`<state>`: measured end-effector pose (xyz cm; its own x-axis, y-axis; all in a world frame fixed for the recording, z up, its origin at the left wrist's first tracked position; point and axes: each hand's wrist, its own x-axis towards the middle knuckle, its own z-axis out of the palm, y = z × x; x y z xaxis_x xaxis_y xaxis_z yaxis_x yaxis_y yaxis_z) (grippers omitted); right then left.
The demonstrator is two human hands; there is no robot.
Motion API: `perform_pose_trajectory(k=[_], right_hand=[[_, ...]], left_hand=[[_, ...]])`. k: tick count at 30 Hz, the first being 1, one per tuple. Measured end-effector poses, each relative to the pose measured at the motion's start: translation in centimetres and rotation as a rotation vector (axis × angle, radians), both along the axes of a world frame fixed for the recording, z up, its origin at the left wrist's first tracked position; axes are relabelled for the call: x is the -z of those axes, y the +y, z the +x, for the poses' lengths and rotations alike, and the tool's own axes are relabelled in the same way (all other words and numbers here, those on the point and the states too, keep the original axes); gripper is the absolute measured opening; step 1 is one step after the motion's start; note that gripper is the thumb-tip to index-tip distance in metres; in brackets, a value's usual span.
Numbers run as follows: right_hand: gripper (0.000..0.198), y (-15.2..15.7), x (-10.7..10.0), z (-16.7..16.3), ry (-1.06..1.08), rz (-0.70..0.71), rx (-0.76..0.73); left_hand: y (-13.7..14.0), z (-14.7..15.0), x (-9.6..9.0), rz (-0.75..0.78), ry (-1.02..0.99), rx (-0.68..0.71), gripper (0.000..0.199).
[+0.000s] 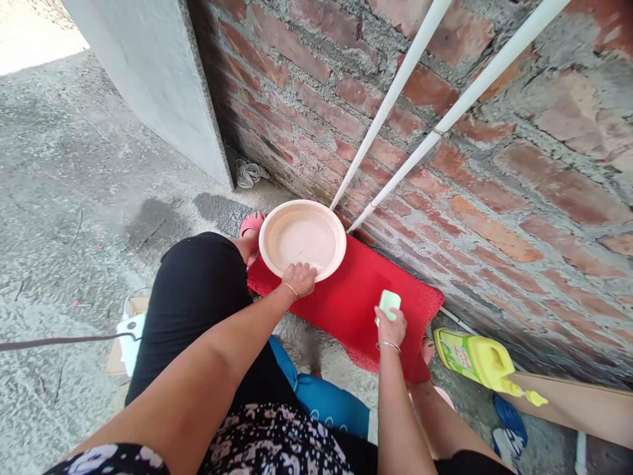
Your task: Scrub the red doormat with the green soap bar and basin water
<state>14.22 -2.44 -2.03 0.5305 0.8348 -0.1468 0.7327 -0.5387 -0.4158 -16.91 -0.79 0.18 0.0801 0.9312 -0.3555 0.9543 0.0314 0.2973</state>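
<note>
The left hand grips the near rim of the pale basin, while the right hand grasps the light green block, which extends beyond its fingers.

Your left arm stretches forward, its left hand curled, knuckles up. Your right forearm points ahead, the right hand bent into a grip.
</note>
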Motion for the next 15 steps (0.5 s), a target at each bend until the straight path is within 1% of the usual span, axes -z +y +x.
perform_pose_trajectory(k=[2,4,6,8,10,11,13,15], right_hand=[[0.05,2.3,-0.2,-5.1,0.017,-0.025,-0.159],[0.048,4.1,0.0,-9.3,0.012,-0.053,-0.304],[0.046,5.4,0.2,-12.0,-0.007,-0.076,-0.44],[0.045,6.1,0.4,-12.7,-0.03,-0.098,-0.557],[0.045,6.4,0.6,-11.1,-0.063,-0.104,-0.612],[0.046,6.3,0.6,-9.5,-0.081,-0.107,-0.596],[0.049,5.6,0.7,-5.1,-0.106,-0.118,-0.466],[0.052,4.0,0.9,0.3,-0.106,-0.126,-0.254]], left_hand=[[0.0,0.0,0.0,-0.012,-0.003,0.002,0.041],[0.1,0.1,0.1,-0.019,-0.014,-0.002,0.04],[0.1,0.1,0.2,-0.02,-0.024,-0.01,0.039],[0.1,0.1,0.2,-0.023,-0.024,-0.014,0.039],[0.1,0.1,0.0,-0.04,-0.018,-0.01,0.038],[0.1,0.0,-0.1,-0.045,-0.016,-0.01,0.038],[0.1,0.0,-0.4,-0.051,-0.016,-0.011,0.038],[0.0,0.0,-0.7,-0.045,-0.019,-0.009,0.038]])
